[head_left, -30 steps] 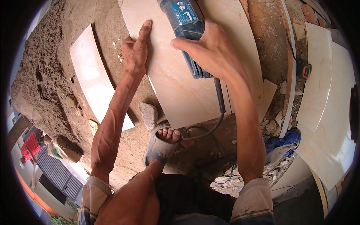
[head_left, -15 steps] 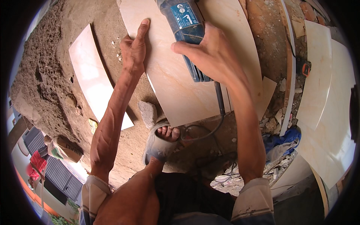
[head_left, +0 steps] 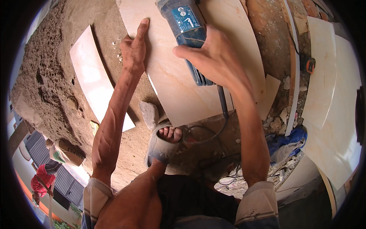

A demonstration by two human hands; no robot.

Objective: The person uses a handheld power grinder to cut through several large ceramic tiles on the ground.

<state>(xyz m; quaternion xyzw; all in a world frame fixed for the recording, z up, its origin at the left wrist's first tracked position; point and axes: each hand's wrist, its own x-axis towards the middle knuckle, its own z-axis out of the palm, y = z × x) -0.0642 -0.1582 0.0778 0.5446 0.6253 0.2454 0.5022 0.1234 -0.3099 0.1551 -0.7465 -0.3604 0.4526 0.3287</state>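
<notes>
A large cream marbled tile (head_left: 183, 101) lies on the ground before me. My left hand (head_left: 134, 49) grips its left edge, with the thumb along the top and the fingers curled at the side. My right hand (head_left: 215, 57) is wrapped around the body of a blue angle grinder (head_left: 185, 34) over the tile. The grinder's far end runs out of the picture, so its disc is not seen. From its near end a black cord (head_left: 222, 102) drops past the tile and loops on the ground.
A narrow tile strip (head_left: 95, 76) lies at left, and a stone (head_left: 149, 114) sits by my sandalled foot (head_left: 162, 143). On the right are a long straight strip (head_left: 296, 76), a tape measure (head_left: 309, 65), a blue cloth (head_left: 289, 143) and large tiles (head_left: 324, 68). Another person (head_left: 42, 183) is far left.
The grinder and my right hand have shifted very slightly left and nearer. My left hand keeps its hold on the tile edge. The person in the background has come further into view.
</notes>
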